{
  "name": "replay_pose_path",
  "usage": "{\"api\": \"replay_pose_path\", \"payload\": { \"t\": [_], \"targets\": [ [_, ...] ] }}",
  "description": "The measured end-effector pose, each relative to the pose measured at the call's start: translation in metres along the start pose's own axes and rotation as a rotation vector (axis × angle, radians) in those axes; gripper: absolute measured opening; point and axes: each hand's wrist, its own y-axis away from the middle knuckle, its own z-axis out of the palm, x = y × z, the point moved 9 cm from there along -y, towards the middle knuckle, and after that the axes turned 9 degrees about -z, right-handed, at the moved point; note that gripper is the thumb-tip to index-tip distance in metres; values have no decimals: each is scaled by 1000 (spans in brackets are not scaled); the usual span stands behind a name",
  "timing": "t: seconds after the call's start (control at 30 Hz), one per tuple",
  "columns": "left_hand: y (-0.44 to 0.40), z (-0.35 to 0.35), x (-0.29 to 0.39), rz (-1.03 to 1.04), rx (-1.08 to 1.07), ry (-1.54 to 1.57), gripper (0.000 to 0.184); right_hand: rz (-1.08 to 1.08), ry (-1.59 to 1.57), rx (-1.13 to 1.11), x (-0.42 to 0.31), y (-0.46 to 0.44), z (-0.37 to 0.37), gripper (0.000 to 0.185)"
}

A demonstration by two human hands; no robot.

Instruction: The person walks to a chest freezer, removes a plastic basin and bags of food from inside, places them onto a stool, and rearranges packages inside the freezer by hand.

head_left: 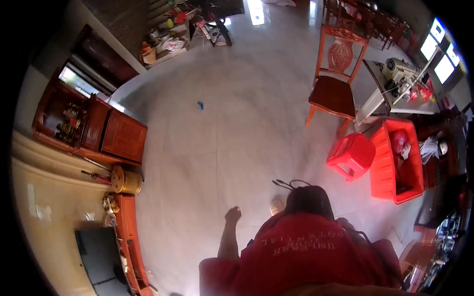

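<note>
My left hand (233, 214) hangs low over the pale tiled floor (197, 182), left of my body. Its fingers look curled into a loose fist, and no object shows in it. The forearm comes out of a red sleeve. My right hand does not show. A red shirt (301, 241) with pale lettering fills the bottom of the view, with a dark item (308, 201) and thin cords at its top edge. Part of a foot (276, 207) shows beside that dark item.
To the right stand a red stool (352, 155), a red plastic tub (385, 167), a wooden chair (335, 93) and a sewing machine (399, 71) on a table. Wooden cabinets (123, 135) line the left wall. A small blue item (200, 105) lies on the floor ahead.
</note>
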Motion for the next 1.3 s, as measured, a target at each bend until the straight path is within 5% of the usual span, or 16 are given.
{"api": "replay_pose_path", "payload": {
  "t": [0.13,0.2,0.27,0.3,0.33,0.43,0.53,0.6,0.67,0.83,0.9,0.97,1.03,1.07,1.2,1.3],
  "targets": [
    [-119,-24,11,-31,45,-123,21,126,-233,-17,-13,-1,-16,34],
    [-149,-50,46,219,177,240,18,119,-260,-4,-25,-30,-46,34],
    [-178,-33,62,100,136,167,19,66,-240,36,-40,-76,-91,35],
    [-203,13,45,93,-104,574,23,33,-216,57,-47,-102,-118,35],
    [-193,-25,84,40,-186,188,31,-10,-173,90,-52,-135,-151,35],
    [-204,-14,69,-176,-425,189,32,-159,51,237,-77,-237,-273,37],
    [-238,-42,53,-268,-467,230,35,-384,-216,435,-145,-278,-446,32],
    [-265,-58,28,-365,-386,225,32,-417,85,698,-210,-279,-564,23],
    [-298,-66,23,-96,-283,211,31,-546,36,769,-249,-283,-649,20],
    [-392,-90,32,-213,-293,215,30,-580,-120,784,-333,-290,-788,21],
    [-443,-46,28,-28,-444,-27,33,-576,-58,777,-338,-311,-794,24],
    [-498,-72,32,-204,-434,63,32,-600,99,810,-332,-342,-783,27],
    [-564,-105,60,-79,-421,24,29,-231,-209,654,-277,-366,-744,32],
    [-599,-117,73,21,-403,-19,27,-326,-312,732,-253,-371,-713,34],
    [-737,-214,124,309,-45,-41,23,103,-100,307,-185,-428,-595,30],
    [-823,-251,155,380,-172,-189,17,236,-263,110,-185,-402,-549,24]
  ]
}}
